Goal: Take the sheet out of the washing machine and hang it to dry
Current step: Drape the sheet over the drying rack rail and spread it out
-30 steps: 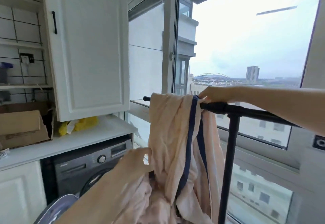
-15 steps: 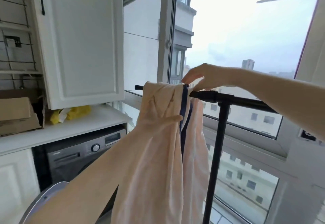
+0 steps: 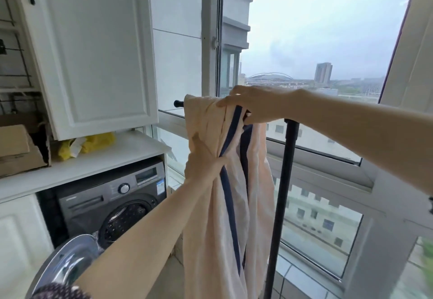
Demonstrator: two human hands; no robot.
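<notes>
Glazed balcony, city beyond the window (image 3: 304, 40). Left hand (image 3: 203, 165) fingers pinch the hanging sheet (image 3: 210, 216); right hand (image 3: 255, 106) grips its fold over the drying rack (image 3: 284, 181). Washing machine (image 3: 105, 195) stands open beneath the counter (image 3: 93, 158).

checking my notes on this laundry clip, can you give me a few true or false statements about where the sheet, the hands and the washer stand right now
1. The pale peach sheet with navy blue stripes is draped over the black metal drying rail. True.
2. The left hand rests on the rail. False: it grips a bunch of the hanging sheet below the rail.
3. The right hand is at the top of the sheet, where it crosses the rail. True.
4. The dark grey front-loading washing machine has its door shut. False: the round glass door stands swung open.
5. The sheet is spread flat along the whole rail. False: it hangs bunched near the rail's end.
</notes>
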